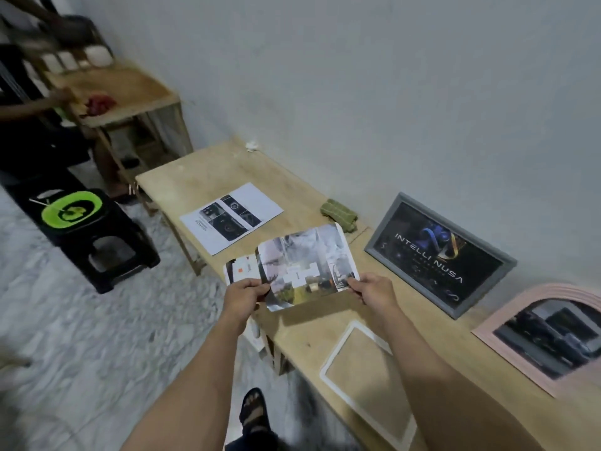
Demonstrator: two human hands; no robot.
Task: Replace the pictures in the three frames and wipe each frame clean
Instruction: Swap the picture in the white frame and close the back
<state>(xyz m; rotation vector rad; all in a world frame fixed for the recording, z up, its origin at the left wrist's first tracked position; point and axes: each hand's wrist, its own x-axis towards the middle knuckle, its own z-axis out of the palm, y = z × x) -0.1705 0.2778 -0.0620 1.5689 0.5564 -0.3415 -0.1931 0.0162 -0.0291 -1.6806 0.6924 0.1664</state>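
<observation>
L hand (244, 292) & R hand (370, 289) pinch printed pictures (305, 265) by near edge (prob. sorting inserts) above white frame (364, 369)

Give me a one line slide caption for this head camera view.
Both hands, left and right, hold printed pictures above a wooden table bearing three frames.

On my feed a black plastic stool (107, 242) stands on the mottled floor (81, 336) left of the wooden table (208, 170), carrying a green dish (72, 210). Farther back I see a second wooden shelf unit (130, 92) against the white wall (357, 76), with a red cloth (99, 104) on its top and pale jars (81, 58) behind it. Another person's arm (32, 104) reaches in from the left edge.
</observation>
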